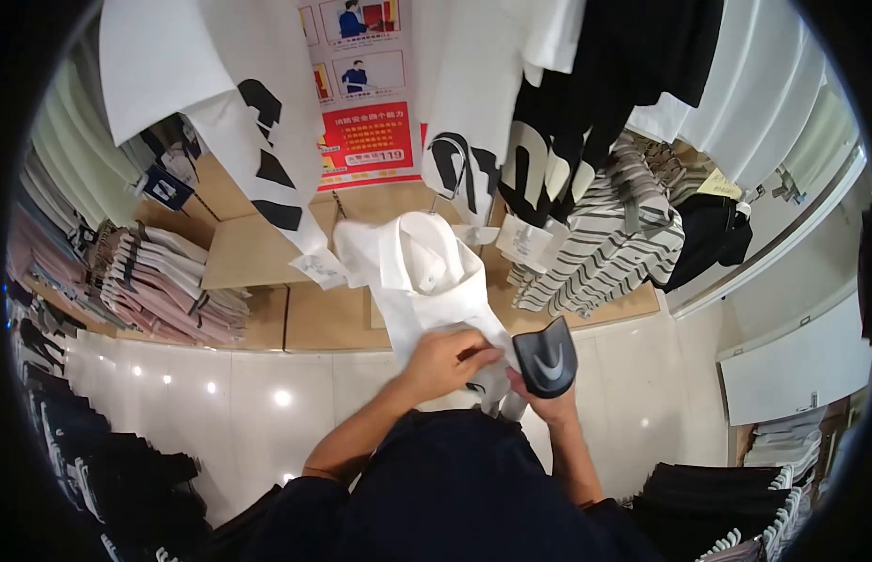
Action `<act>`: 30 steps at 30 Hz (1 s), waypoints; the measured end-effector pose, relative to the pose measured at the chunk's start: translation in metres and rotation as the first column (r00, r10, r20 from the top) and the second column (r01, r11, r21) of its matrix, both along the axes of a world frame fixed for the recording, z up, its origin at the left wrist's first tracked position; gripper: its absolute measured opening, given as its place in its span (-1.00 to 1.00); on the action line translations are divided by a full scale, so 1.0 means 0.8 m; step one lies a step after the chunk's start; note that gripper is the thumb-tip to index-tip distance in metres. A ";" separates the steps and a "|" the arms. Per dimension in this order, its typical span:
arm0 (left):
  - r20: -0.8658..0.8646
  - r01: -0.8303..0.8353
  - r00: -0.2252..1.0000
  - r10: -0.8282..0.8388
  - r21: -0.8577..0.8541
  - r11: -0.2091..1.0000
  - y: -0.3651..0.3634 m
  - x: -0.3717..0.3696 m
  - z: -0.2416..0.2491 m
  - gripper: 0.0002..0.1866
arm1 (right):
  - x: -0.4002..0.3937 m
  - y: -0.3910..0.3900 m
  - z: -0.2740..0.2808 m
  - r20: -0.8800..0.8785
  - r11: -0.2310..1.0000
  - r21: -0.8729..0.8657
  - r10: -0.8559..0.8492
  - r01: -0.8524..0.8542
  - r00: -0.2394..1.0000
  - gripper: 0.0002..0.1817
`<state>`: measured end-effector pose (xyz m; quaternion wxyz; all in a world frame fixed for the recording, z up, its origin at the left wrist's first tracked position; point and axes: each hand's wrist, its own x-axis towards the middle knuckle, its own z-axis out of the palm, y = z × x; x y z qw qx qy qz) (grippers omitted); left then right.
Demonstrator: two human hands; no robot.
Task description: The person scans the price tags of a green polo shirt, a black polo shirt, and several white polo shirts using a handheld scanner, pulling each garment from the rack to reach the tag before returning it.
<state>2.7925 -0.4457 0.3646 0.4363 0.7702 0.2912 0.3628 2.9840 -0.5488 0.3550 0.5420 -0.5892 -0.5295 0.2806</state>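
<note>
A white collared shirt (427, 281) hangs from a hook-shaped hanger in front of me, its collar upward. My left hand (448, 363) lies against the front of the shirt with its fingers bent together; what they pinch, if anything, is too small to make out. At the shirt's right edge, my right hand (546, 401) holds a dark grey handheld device (546, 358) with a rounded body and a lighter curved mark. The fingers of that hand are partly hidden behind the device.
White and black garments hang above; striped shirts (595, 253) are at the right, pink and white ones (174, 286) at the left. A wooden shelf (249, 251) and a red poster (369, 145) stand behind. Dark clothes (127, 478) hang at lower left and lower right.
</note>
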 end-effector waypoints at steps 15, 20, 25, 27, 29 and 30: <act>-0.266 -0.540 0.835 0.481 -0.235 0.808 0.007 -0.077 0.019 -0.52 | 0.257 0.037 -0.058 -0.327 0.935 -0.237 0.178 -0.263 0.928 -0.55; 0.099 -0.535 0.780 0.618 -0.409 0.740 -0.009 -0.147 0.059 -0.42 | 0.327 0.020 -0.220 -0.541 0.903 -0.426 -0.202 -0.059 0.816 -0.62; 0.206 -0.644 0.662 0.721 -0.336 0.687 -0.055 -0.141 0.088 -0.44 | 0.292 -0.028 -0.366 -0.629 0.787 -0.599 -0.351 -0.146 0.694 -0.58; 0.242 -0.661 0.630 0.738 -0.332 0.673 -0.070 -0.152 0.088 -0.44 | 0.261 -0.034 -0.397 -0.656 0.767 -0.615 -0.371 -0.181 0.658 -0.63; 0.252 -0.653 0.661 0.706 -0.270 0.708 -0.082 -0.162 0.092 -0.45 | 0.233 -0.031 -0.412 -0.639 0.751 -0.636 -0.385 -0.177 0.666 -0.60; 0.264 -0.671 0.651 0.711 -0.238 0.702 -0.086 -0.166 0.096 -0.47 | 0.219 -0.026 -0.419 -0.615 0.741 -0.651 -0.387 -0.166 0.687 -0.60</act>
